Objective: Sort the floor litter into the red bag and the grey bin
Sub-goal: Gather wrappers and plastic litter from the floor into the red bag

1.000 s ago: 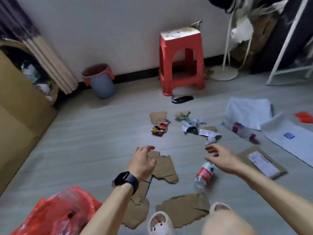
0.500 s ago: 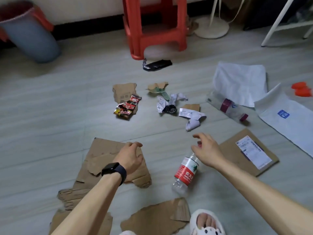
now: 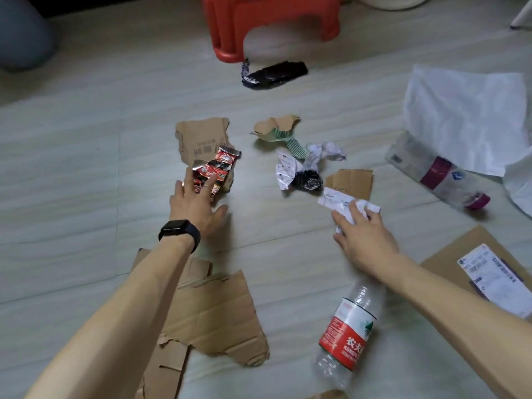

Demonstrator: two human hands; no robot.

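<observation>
Head view: pretty much nothing looks sorted yet. The left hand (image 3: 198, 203) is laid with fingers spread on the red snack wrapper (image 3: 217, 171), which lies on a cardboard scrap (image 3: 201, 136) mid-floor. The right hand (image 3: 365, 237) is set over a crumpled white paper (image 3: 347, 204); whether its fingers are pinching it can't be told. A water bottle (image 3: 349, 329), torn cardboard (image 3: 213, 312) and a black wrapper (image 3: 273, 73) are left scattered about. The grey bin (image 3: 23, 33) is seen top left, well apart; the red bag isn't in view.
</observation>
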